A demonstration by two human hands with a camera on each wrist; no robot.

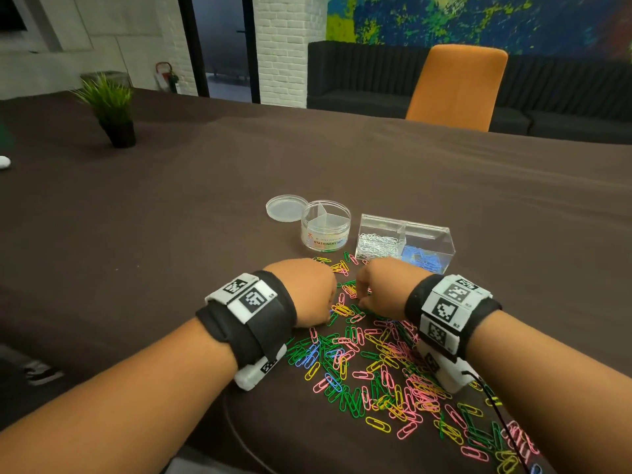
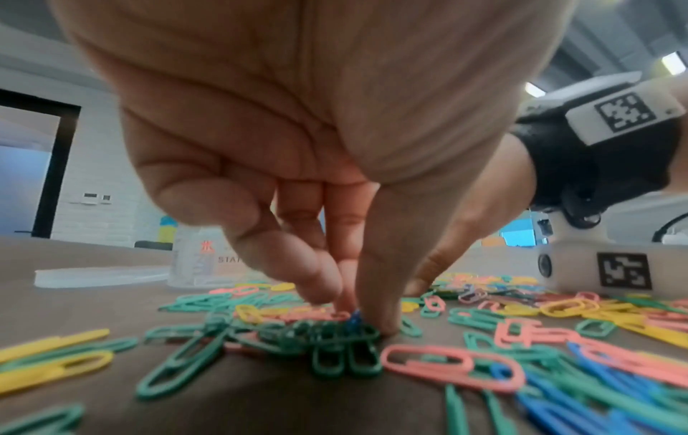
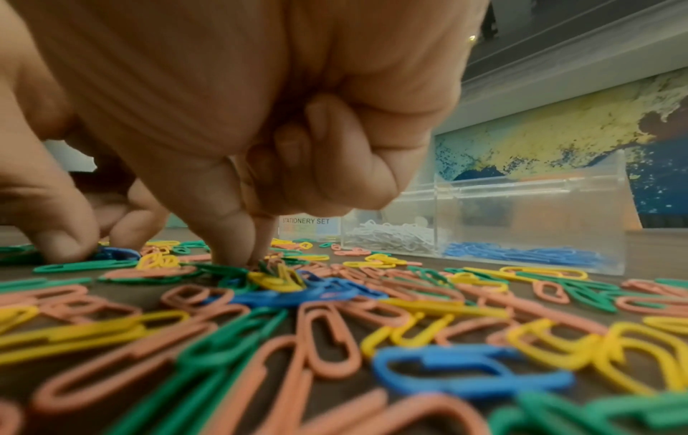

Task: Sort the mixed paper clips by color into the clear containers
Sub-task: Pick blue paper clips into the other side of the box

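A mixed pile of green, pink, yellow and blue paper clips [image 1: 376, 364] lies on the brown table [image 1: 171, 234]. My left hand [image 2: 353, 309] reaches down into it and pinches a small blue clip [image 2: 353, 319] between thumb and fingertips, among green clips. My right hand [image 3: 253, 256] has thumb and forefinger tips together in the clips and its other fingers curled; the clip they pinch is hidden. Beyond both hands stands a clear two-part box [image 1: 405, 242] with white clips on the left and blue clips on the right. Left of it is an empty round divided jar [image 1: 326, 225].
The jar's lid [image 1: 286, 208] lies flat behind and left of the jar. A potted plant [image 1: 113, 111] stands far left and an orange chair [image 1: 458, 87] is at the table's far edge. A black cable [image 1: 502, 415] runs from my right wrist across the clips.
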